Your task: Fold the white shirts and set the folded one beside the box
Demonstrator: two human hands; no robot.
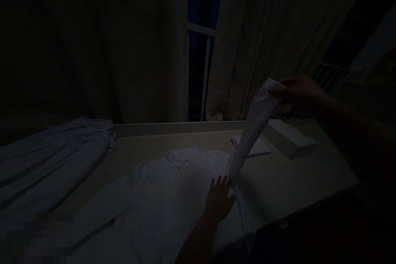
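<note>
A white collared shirt (pixel 167 198) lies spread out on the table, its collar toward the back edge. My right hand (pixel 292 88) pinches the end of one sleeve and holds it up, so the sleeve rises at a slant from the shirt's right side. Flat on the shirt near that shoulder rests my left hand (pixel 220 198), its fingers spread. The other sleeve stretches out to the left on the table. The room is very dark, so fine detail of the cloth is hard to see.
Heaped light cloth (pixel 55 156) covers the table's left end. Behind the raised sleeve lies a folded white cloth (pixel 260 148), with a white box (pixel 291 138) to its right. Long curtains (pixel 139 49) hang past the table's back edge, parted at a railing (pixel 201 29).
</note>
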